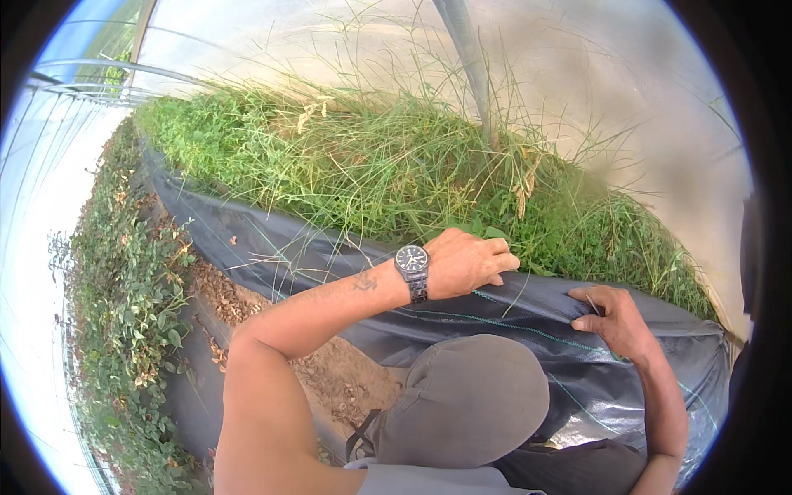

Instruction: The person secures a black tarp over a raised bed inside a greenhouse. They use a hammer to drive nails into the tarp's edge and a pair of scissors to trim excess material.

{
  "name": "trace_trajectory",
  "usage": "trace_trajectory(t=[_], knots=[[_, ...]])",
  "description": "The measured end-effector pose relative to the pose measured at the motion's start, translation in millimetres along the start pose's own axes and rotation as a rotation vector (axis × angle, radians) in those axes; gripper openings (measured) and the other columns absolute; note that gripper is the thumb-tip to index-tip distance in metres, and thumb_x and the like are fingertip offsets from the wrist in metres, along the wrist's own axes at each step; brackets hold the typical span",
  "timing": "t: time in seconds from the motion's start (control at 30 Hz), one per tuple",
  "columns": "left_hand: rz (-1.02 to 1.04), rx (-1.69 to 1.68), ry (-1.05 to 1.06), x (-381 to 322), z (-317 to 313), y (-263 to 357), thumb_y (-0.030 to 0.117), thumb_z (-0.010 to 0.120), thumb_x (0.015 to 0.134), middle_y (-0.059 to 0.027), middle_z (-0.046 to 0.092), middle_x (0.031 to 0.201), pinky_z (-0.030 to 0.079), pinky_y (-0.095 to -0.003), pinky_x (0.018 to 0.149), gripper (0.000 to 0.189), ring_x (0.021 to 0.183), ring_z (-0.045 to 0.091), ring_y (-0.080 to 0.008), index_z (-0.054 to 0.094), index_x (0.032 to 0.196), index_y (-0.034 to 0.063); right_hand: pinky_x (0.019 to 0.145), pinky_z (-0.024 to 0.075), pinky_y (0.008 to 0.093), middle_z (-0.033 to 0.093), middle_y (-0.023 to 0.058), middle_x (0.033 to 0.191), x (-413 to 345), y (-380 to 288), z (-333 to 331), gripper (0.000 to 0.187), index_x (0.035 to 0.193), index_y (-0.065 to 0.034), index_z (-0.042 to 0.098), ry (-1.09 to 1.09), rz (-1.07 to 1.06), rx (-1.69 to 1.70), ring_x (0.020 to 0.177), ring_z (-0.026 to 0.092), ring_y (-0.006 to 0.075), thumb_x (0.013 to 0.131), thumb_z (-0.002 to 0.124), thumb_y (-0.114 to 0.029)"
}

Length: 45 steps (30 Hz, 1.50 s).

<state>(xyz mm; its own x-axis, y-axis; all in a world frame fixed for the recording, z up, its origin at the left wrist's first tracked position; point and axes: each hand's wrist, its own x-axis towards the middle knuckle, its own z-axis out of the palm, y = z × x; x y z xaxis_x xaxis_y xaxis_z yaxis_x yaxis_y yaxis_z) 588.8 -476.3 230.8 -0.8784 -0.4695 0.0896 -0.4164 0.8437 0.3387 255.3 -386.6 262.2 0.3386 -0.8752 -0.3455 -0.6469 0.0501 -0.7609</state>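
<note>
Black woven ground cover fabric (458,312) with green stitched lines lies in a long ridge before me. My left hand (467,263), with a dark metal watch at the wrist, rests on its upper edge beside the weeds. The fingers are bent and their undersides are hidden, so what they hold cannot be told. Farther right, my right hand (609,315) pinches a fold of the same fabric between thumb and fingers. A small, thin, pale thing shows between them, too small to name.
Tall grass and weeds (371,161) line the fabric's far side, against a plastic film wall (575,80) with a metal pole (467,59). Leafy plants (133,309) stand at left, past bare soil with dry leaves (346,377). A grey cap (470,402) fills the lower middle.
</note>
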Motion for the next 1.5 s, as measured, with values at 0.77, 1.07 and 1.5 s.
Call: trace_trajectory(t=[0.77,1.07,1.5], knots=[[-0.254,-0.548,-0.408,-37,-52,-25,0.023,0.08,0.091,-0.0122,0.076,0.094,0.054,-0.0415,0.079,0.026,0.089,0.072,-0.03,0.071,0.105,0.0028,0.078,0.0597,0.0352,0.078,0.0115,0.099,-25,-47,-21,0.059,0.124,-0.0113,0.075,-0.091,-0.191,-0.054,0.087,0.075,0.0239,0.069,0.086,0.007],[-0.483,-0.06,-0.235,-91,-104,-5,0.02,0.08,0.087,-0.0038,0.07,0.099,0.054,-0.0442,0.072,0.028,0.091,0.071,-0.0281,0.071,0.114,0.0172,0.075,0.0616,0.0358,0.079,0.0122,0.101,-26,-47,-29,0.059,0.123,-0.0128,0.076,-0.091,-0.349,-0.142,0.084,0.078,0.026,0.068,0.086,0.005],[-0.309,-0.24,-0.358,-68,-72,5,0.023,0.078,0.09,-0.0068,0.071,0.112,0.054,-0.0462,0.087,0.036,0.106,0.069,-0.0349,0.068,0.124,0.0183,0.069,0.057,0.0419,0.075,0.0109,0.088,-24,-44,-23,0.061,0.124,-0.0153,0.075,-0.096,-0.491,-0.286,0.077,0.072,0.033,0.066,0.088,-0.002]])
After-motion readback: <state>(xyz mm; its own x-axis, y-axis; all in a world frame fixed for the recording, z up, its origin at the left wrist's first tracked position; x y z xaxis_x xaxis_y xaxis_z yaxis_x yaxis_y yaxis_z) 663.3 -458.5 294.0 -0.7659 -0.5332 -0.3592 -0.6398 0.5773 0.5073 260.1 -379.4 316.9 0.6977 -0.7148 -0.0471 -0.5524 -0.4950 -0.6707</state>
